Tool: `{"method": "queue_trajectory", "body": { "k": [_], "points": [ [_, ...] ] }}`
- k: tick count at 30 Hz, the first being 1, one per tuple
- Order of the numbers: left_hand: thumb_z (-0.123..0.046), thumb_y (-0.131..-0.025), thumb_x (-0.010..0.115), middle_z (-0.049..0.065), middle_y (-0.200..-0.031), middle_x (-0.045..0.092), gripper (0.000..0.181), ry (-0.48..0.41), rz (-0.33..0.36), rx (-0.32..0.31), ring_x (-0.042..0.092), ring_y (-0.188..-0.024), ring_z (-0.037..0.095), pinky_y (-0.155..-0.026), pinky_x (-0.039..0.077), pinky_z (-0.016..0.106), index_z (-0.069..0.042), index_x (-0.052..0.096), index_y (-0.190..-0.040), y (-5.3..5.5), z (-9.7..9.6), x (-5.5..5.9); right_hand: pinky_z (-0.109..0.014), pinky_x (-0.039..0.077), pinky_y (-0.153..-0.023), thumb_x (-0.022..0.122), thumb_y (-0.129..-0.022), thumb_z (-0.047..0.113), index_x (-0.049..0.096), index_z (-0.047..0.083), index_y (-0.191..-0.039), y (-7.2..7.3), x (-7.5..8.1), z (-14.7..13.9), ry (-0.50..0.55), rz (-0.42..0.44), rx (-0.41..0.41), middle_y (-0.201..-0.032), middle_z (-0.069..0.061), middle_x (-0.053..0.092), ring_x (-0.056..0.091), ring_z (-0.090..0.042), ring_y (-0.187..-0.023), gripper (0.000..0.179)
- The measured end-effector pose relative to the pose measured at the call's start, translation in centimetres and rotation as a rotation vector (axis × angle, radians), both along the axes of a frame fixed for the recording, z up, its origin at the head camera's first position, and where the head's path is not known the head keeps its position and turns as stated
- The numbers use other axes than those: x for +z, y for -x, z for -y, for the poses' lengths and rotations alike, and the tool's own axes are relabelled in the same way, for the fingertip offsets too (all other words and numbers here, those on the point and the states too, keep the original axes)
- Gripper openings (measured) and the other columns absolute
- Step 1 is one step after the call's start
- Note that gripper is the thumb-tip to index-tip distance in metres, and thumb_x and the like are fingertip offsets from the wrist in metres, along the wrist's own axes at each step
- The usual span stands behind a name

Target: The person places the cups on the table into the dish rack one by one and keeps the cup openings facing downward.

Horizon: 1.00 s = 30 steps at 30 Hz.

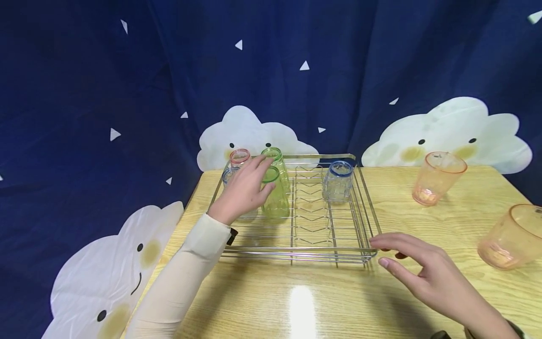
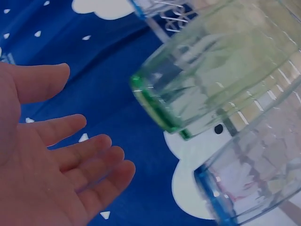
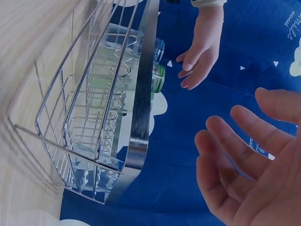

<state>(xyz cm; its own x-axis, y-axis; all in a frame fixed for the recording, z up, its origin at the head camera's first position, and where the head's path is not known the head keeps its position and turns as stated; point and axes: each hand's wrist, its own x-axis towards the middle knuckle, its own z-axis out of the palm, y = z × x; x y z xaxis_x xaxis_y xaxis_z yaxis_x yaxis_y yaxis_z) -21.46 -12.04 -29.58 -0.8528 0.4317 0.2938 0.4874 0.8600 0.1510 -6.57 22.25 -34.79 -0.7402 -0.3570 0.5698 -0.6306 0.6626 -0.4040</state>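
My left hand (image 1: 245, 190) hovers over the left side of a metal wire rack (image 1: 311, 249), its fingers loosely extended and nothing held. Just beneath it stand two green glasses (image 1: 276, 200), narrow end up; the left wrist view shows a gap between my fingers and the nearer green glass (image 2: 202, 80). A blue-rimmed glass (image 2: 249, 169) is beside it, partly hidden by my hand in the head view. Behind is a red-rimmed glass (image 1: 240, 156). Near the rack's front right corner, my right hand (image 1: 432, 270) hangs with loosely bent fingers, holding nothing.
Another blue-rimmed glass (image 1: 338, 181) stands in the rack's right part. Two orange glasses (image 1: 440, 176) stand wide end up on the wooden table (image 1: 262, 296), right of the rack. A dark blue curtain (image 1: 271, 84) with clouds hangs behind and at left.
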Motion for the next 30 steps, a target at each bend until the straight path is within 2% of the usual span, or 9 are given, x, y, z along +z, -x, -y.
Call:
{"method": "queue_trajectory", "body": {
  "k": [8,16,22,30],
  "points": [
    [-0.029,-0.096,0.061,0.013,-0.152,0.046,0.055,-0.043,-0.088,-0.054,0.045,-0.141,0.031,-0.114,0.041,0.052,-0.009,0.048,-0.145,-2.8,0.3,0.7,-0.003,0.046,-0.083,0.080,-0.076,-0.001,0.069,0.031,-0.116,0.1,0.1,0.0,0.005,0.003,-0.010,-0.115,0.013,0.070,0.055,0.018,-0.110,0.052],
    [-0.030,-0.095,0.063,0.010,-0.154,0.044,0.057,-0.065,-0.124,-0.070,0.044,-0.141,0.030,-0.114,0.041,0.051,-0.010,0.047,-0.146,-5.5,0.6,0.9,-0.003,0.046,-0.080,0.080,-0.076,-0.001,0.069,0.031,-0.117,0.3,0.6,-0.3,0.007,0.000,-0.024,-0.115,0.016,0.069,0.056,0.018,-0.105,0.053],
    [-0.030,-0.095,0.063,0.009,-0.153,0.045,0.058,-0.076,-0.149,-0.101,0.046,-0.140,0.029,-0.113,0.042,0.052,-0.011,0.045,-0.147,-7.5,0.5,0.7,-0.003,0.046,-0.078,0.080,-0.075,-0.002,0.070,0.030,-0.115,0.6,0.9,-0.7,0.009,-0.011,-0.038,-0.113,0.014,0.070,0.056,0.019,-0.104,0.052],
    [-0.032,-0.095,0.062,0.008,-0.155,0.043,0.061,-0.086,-0.162,-0.137,0.046,-0.140,0.028,-0.112,0.044,0.052,-0.012,0.042,-0.149,-9.4,0.0,0.1,-0.003,0.046,-0.079,0.077,-0.078,-0.002,0.071,0.029,-0.115,1.0,1.1,-1.2,0.038,-0.008,-0.041,-0.116,0.026,0.065,0.056,0.019,-0.104,0.049]
  ]
}}
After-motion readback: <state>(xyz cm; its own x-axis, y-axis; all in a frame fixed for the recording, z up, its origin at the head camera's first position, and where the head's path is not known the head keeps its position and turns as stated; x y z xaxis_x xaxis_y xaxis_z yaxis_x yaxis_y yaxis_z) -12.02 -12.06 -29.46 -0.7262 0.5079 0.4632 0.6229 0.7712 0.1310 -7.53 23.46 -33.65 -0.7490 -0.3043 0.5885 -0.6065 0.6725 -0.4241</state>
